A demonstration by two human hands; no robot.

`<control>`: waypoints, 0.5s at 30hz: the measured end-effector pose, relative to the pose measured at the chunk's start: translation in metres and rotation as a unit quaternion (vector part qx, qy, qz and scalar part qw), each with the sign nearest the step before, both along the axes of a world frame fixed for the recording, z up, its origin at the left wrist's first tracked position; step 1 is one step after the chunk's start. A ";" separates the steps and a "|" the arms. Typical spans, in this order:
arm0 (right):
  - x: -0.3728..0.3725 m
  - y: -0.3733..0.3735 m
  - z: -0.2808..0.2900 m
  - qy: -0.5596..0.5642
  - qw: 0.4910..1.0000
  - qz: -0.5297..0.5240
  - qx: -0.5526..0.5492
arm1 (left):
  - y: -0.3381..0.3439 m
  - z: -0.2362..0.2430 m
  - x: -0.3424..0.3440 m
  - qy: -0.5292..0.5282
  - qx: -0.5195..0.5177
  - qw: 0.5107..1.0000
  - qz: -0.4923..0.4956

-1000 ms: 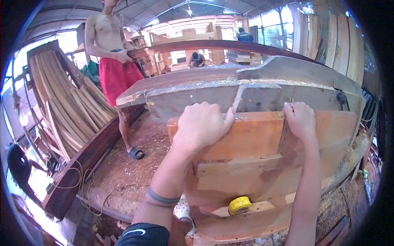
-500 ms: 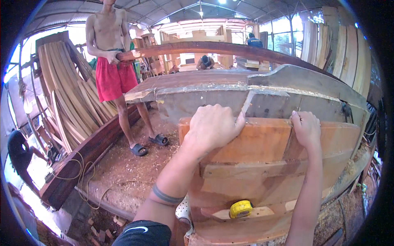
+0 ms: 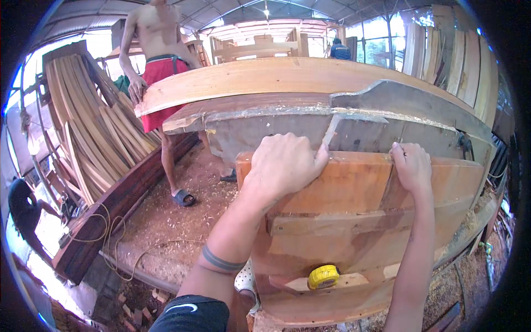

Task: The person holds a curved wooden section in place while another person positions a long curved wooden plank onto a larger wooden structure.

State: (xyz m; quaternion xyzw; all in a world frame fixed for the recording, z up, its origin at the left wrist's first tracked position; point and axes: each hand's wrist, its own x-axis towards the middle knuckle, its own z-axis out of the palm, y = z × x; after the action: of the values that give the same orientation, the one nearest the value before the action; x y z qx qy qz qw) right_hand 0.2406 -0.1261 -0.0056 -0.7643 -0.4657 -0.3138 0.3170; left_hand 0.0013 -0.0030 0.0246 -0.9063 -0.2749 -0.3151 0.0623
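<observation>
My left hand (image 3: pixel 286 167) is closed over the top edge of an orange-brown wooden board (image 3: pixel 343 182), its thumb lying along that edge. Farther right, my right hand (image 3: pixel 412 167) curls its fingers over the same edge. The board stands before me, with more boards layered below it. Low on this wood rests a yellow tape measure (image 3: pixel 323 276), between my forearms and touched by neither hand. Just beyond my hands is a grey-brown workbench (image 3: pixel 271 126) strewn with shavings. Across it lies a wide, pale plank (image 3: pixel 276 76), with a co-worker's hand (image 3: pixel 137 88) at its left end.
The co-worker in red shorts stands at the far left on a sawdust-covered floor (image 3: pixel 182 232). A dark timber beam (image 3: pixel 119 205) runs along the left, with a thin cord (image 3: pixel 113 238) beside it. Long boards (image 3: pixel 83 122) lean behind. Another person (image 3: pixel 340 50) is at the back.
The co-worker's plank has turned from its narrow dark edge to its wide pale face and sits lower at the left. The co-worker has shifted stance. My hands keep their grip.
</observation>
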 end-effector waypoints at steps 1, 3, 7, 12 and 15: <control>-0.002 0.000 0.001 0.005 1.000 0.008 0.000 | 0.001 -0.001 0.000 -0.002 0.003 1.000 0.002; -0.003 -0.001 0.002 0.010 1.000 0.014 -0.001 | 0.001 -0.001 0.000 -0.005 0.006 1.000 0.002; -0.005 -0.001 0.002 -0.002 1.000 0.017 0.011 | 0.000 0.001 0.000 0.000 -0.003 1.000 0.003; -0.002 -0.001 -0.001 -0.030 0.999 0.004 0.035 | 0.000 0.000 0.000 0.000 0.001 1.000 0.000; -0.005 -0.002 0.002 -0.005 1.000 0.006 0.002 | -0.001 0.001 0.000 0.011 -0.004 1.000 0.007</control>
State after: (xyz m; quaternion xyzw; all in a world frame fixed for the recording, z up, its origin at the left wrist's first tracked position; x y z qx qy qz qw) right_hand 0.2359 -0.1285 -0.0039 -0.7594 -0.4714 -0.3161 0.3181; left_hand 0.0010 -0.0037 0.0252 -0.9078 -0.2821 -0.3038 0.0638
